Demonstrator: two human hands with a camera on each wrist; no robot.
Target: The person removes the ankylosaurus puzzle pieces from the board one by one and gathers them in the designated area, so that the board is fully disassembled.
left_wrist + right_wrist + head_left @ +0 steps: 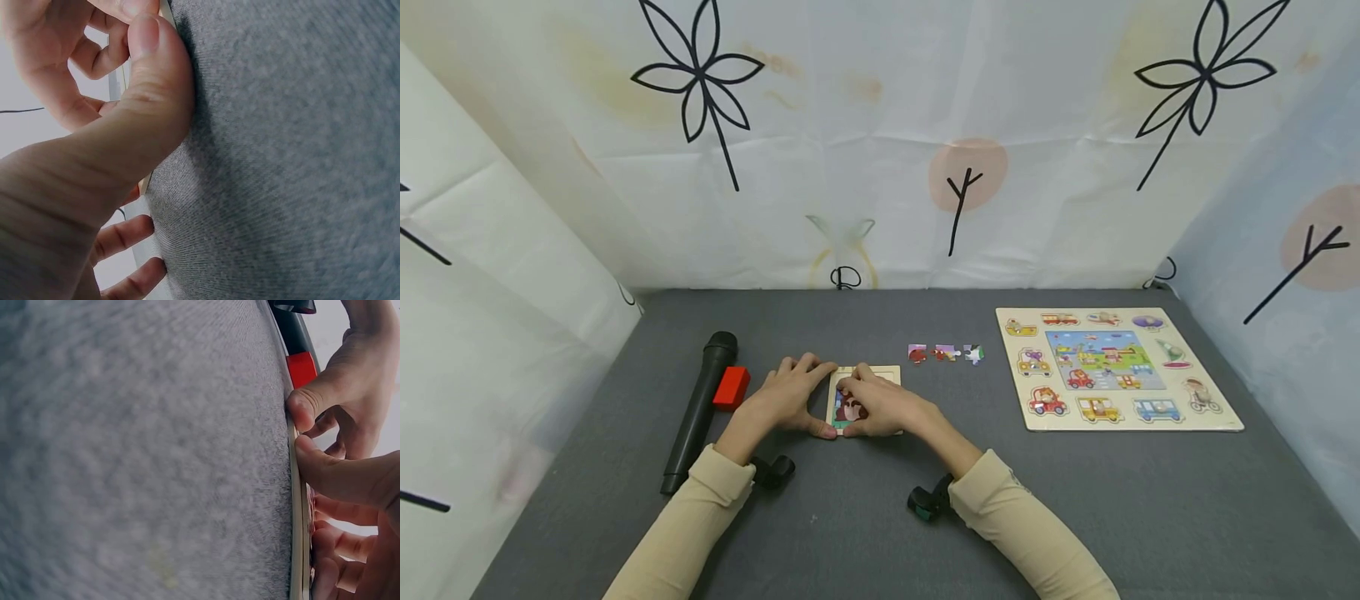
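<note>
A small framed picture puzzle (851, 409) lies flat on the table in the middle of the head view. My left hand (787, 398) grips its left side, thumb at the near corner and forefinger at the far corner. In the left wrist view, the left thumb (159, 87) lies along the puzzle's edge. My right hand (883, 402) is over the puzzle's right part with bent fingers touching its face. The right thumb (331, 475) sits at the near edge, close to the left thumb. Whether the right fingers pinch a piece, I cannot tell.
Several loose jigsaw pieces (946, 352) lie in a row behind the right hand. A large wooden puzzle board (1033, 417) with vehicle pictures stands to the right. On the left are a black microphone (698, 417) and a red block (732, 389). Fabric walls enclose the table.
</note>
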